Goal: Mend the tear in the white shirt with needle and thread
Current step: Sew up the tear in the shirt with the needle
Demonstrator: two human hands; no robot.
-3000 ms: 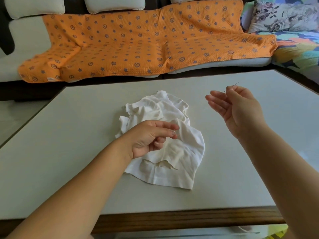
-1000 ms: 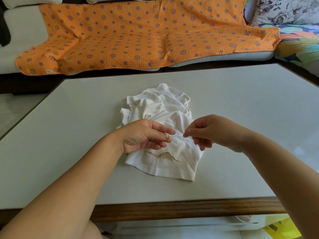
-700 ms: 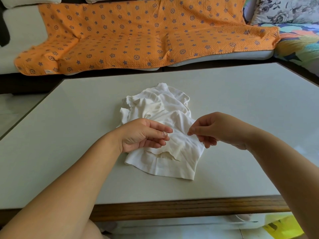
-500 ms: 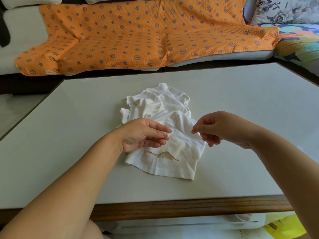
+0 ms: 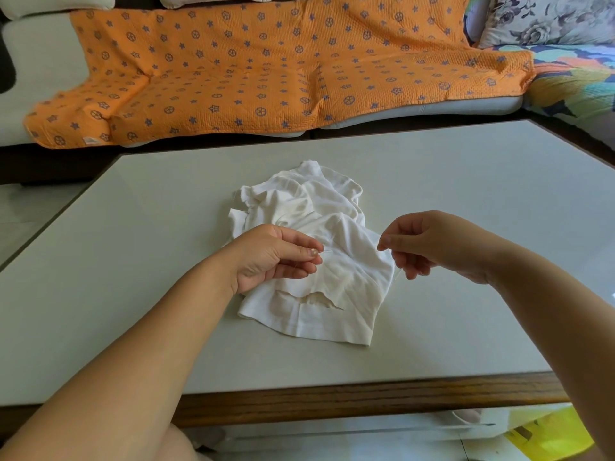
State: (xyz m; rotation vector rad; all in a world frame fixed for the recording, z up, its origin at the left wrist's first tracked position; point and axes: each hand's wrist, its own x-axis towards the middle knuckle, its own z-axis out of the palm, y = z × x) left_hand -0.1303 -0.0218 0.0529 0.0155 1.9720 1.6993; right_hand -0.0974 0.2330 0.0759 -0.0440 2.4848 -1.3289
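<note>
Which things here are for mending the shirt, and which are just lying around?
For the job: white shirt, its tear, thread pinched by left hand and right hand.
Lying about: orange blanket, floral cushion.

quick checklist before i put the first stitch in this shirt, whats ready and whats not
1. Tear reachable: ok. The tear lies face up near the hem of the white shirt.
2. Shirt spread flat: not ok. It lies crumpled on the table.
3. Thread in hand: ok. The left hand and the right hand each pinch a fine thread above the shirt.
4. Needle held and threaded: cannot tell. It is too small to make out.
5. Cloth held steady by the tear: not ok. Neither hand grips the shirt.
</note>
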